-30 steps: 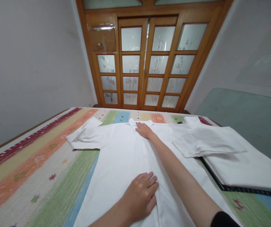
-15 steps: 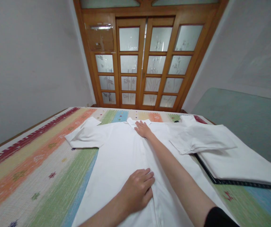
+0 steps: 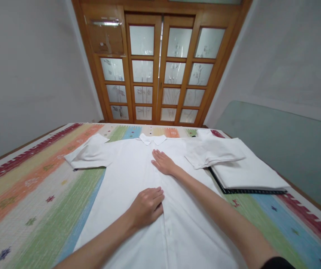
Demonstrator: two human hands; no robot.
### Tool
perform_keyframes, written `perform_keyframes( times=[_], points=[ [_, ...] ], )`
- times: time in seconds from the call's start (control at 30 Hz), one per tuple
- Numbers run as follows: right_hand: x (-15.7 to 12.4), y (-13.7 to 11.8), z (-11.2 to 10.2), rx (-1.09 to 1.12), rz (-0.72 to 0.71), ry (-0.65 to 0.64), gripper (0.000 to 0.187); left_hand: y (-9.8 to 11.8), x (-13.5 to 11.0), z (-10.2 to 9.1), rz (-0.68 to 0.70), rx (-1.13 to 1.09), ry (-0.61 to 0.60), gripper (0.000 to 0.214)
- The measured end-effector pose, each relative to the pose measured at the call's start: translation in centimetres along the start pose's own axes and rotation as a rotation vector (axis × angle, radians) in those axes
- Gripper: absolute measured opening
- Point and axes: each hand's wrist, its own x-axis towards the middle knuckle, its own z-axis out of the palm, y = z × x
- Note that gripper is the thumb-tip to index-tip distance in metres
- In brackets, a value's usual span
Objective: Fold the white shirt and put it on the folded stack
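A white short-sleeved collared shirt lies spread out, front side up, its collar at the far end and its button placket running down the middle. My right hand rests flat on the upper front, just below the collar, fingers stretched out. Lower down, my left hand lies on the shirt beside the placket, its fingers slightly bent with their tips at the placket's edge. Its thumb sits below the fingers. No cloth shows gathered in either hand.
The shirt lies on a colourful striped cover. At the right, folded white cloth rests on a dark flat board, partly under the shirt's sleeve. A pale green headboard-like panel stands at the right. Beyond are wooden glass-paned doors.
My right hand has slid from the collar down onto the upper front of the shirt. My left hand stays by the placket. The whole view has shifted slightly.
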Motion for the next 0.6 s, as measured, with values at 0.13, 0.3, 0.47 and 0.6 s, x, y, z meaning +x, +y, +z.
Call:
perform_keyframes(
  times=[0.13,0.3,0.47,0.6],
  points=[
    [-4.0,-1.3,-0.7,0.006,-0.099,0.023,0.059,0.2,0.0,-0.5,0.019,0.017,-0.012,0.018],
    [-8.7,-2.5,-1.4,0.023,-0.176,0.042,0.057,0.4,-0.1,-0.9,0.029,0.063,-0.007,0.017],
    [-12.7,-3.2,-1.7,0.026,-0.259,0.057,0.055,0.5,-0.6,-0.9,-0.044,0.173,-0.001,0.024],
    [-15.1,-4.0,-2.2,0.041,-0.283,0.033,0.056,0.6,-0.7,-0.8,-0.113,0.219,-0.029,0.028]
  ],
)
